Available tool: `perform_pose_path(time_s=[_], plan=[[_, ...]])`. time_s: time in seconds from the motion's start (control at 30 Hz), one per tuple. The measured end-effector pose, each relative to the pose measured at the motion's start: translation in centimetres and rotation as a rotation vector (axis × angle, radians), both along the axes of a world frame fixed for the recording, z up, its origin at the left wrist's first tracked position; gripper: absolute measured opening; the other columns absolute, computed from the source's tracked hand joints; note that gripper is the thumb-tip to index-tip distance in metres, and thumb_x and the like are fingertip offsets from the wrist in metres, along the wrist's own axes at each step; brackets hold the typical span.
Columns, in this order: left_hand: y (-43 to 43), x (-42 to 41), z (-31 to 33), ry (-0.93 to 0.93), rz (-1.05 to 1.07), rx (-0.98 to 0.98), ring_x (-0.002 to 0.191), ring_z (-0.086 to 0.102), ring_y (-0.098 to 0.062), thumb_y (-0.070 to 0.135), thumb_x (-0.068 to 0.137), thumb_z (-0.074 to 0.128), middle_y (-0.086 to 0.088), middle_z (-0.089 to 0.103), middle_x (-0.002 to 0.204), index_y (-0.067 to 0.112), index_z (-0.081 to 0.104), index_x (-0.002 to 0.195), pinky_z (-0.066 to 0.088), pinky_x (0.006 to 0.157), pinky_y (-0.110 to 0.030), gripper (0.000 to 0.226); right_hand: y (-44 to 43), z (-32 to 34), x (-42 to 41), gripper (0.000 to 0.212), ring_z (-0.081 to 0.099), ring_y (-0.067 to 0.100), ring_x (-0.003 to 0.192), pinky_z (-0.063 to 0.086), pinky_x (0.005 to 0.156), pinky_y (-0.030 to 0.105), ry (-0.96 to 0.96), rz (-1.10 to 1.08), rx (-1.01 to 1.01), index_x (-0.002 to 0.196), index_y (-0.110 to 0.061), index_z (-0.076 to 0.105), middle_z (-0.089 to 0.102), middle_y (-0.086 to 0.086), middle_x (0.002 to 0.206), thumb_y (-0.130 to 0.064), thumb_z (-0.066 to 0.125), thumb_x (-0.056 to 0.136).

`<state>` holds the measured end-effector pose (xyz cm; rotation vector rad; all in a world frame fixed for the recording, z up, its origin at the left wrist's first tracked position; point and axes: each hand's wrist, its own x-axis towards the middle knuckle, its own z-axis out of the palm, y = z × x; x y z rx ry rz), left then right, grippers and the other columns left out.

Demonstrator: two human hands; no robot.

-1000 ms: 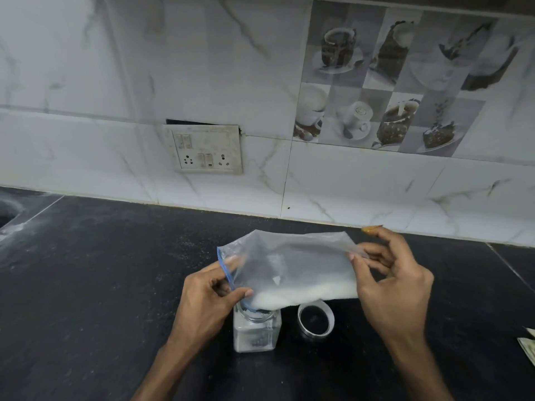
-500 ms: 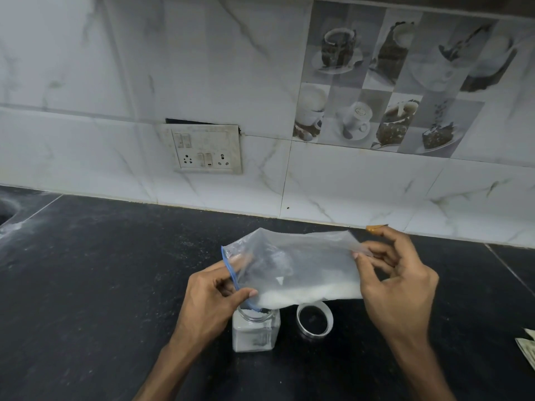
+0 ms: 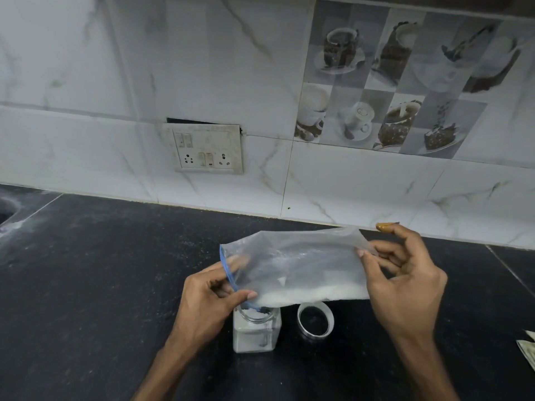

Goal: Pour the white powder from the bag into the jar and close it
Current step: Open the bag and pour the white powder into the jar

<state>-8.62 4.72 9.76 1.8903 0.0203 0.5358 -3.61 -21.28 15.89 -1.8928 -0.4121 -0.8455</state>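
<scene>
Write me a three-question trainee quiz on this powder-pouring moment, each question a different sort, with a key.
1. True or false: the round silver lid is screwed onto the square clear jar.
2. Multiple choice: the blue-edged mouth of the clear plastic bag is held by A) the left hand, B) the right hand, C) neither.
3. Fill in: the lid rests on the black ____ beside the jar.

Key
1. False: it lies apart, to the jar's right, on the counter.
2. A: the left hand pinches the mouth over the jar's opening; the right hand lifts the closed end.
3. Counter.
</scene>
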Motion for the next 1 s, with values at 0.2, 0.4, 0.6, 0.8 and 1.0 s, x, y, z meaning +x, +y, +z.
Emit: perform_pose_path(time_s=[0.2, 0.4, 0.6, 0.8, 1.0], plan=[[0.0, -0.02, -0.12, 0.014, 0.002, 0.043, 0.048, 0.042, -0.001, 0.009, 0.063, 0.093, 0.017, 0.074, 0.083, 0.037, 0.073, 0.11, 0.044, 0.049, -0.011, 0.059, 0.28, 0.16, 0.1, 0.045, 0.069, -0.008, 0.089, 0.055, 0.08, 0.01, -0.036, 0.006, -0.025, 0.12, -0.005, 0.062, 0.064, -0.025, 0.096, 0.008, 0.077, 0.079], [0.12, -0.01, 0.03, 0.005, 0.021, 0.127, 0.051, 0.051, -0.008, 0.014, 0.064, 0.093, -0.008, 0.072, 0.082, 0.029, 0.077, 0.105, 0.056, 0.054, -0.035, 0.046, 0.45, 0.16, 0.06, 0.054, 0.071, -0.002, 0.087, 0.056, 0.08, 0.012, -0.033, 0.011, 0.024, 0.126, -0.014, 0.057, 0.07, -0.012, 0.089, 0.005, 0.077, 0.079], [0.05, -0.01, 0.14, 0.02, 0.025, 0.144, 0.059, 0.056, -0.012, 0.015, 0.064, 0.093, 0.013, 0.069, 0.088, 0.022, 0.079, 0.105, 0.056, 0.059, -0.037, 0.044, 0.18, 0.4, 0.17, 0.055, 0.071, -0.003, 0.088, 0.054, 0.08, 0.009, -0.017, 0.011, 0.023, 0.126, -0.014, 0.058, 0.07, -0.014, 0.089, 0.006, 0.078, 0.079], [0.1, -0.15, 0.23, -0.005, 0.033, 0.131, 0.05, 0.04, -0.001, 0.012, 0.061, 0.094, -0.003, 0.059, 0.064, 0.025, 0.08, 0.104, 0.048, 0.049, -0.026, 0.047, 0.42, 0.42, -0.15, 0.055, 0.071, -0.003, 0.089, 0.055, 0.079, 0.01, -0.031, 0.026, 0.001, 0.126, -0.015, 0.058, 0.069, -0.014, 0.09, 0.005, 0.078, 0.079], [-0.13, -0.24, 0.29, 0.022, 0.026, 0.149, 0.049, 0.041, -0.001, 0.012, 0.063, 0.094, -0.005, 0.066, 0.068, 0.017, 0.08, 0.106, 0.047, 0.047, -0.024, 0.045, 0.36, 0.6, -0.29, 0.055, 0.071, -0.002, 0.088, 0.055, 0.08, 0.01, -0.033, 0.049, -0.011, 0.125, -0.014, 0.058, 0.07, -0.015, 0.09, 0.007, 0.077, 0.078]])
